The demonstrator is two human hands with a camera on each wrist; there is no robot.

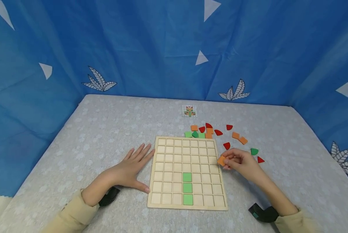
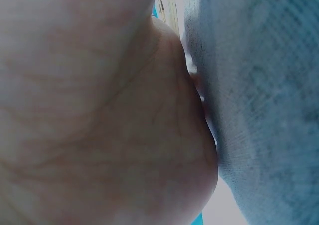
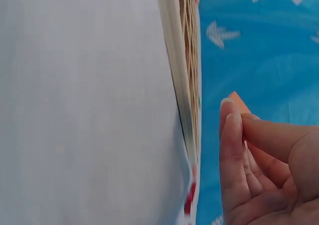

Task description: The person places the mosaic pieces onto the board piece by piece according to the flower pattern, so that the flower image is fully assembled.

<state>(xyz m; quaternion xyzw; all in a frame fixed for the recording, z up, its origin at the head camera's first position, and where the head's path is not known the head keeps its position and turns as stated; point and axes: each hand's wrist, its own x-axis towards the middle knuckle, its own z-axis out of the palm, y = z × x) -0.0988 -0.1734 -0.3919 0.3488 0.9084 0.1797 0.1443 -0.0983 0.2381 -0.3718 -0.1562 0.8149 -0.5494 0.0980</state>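
A wooden grid board lies flat on the table, with light green square tiles in three cells of its middle column. At the board's right edge my right hand pinches an orange square tile between thumb and fingers. The right wrist view shows the same orange tile partly hidden by the fingertips. My left hand rests spread beside the board's left edge, fingertips at or near the frame. In the left wrist view the palm fills most of the picture.
Behind the board lie loose orange tiles, green tiles and red rounded pieces. More orange, dark green and red pieces are scattered to the right. A small pattern card lies farther back, before a blue curtain.
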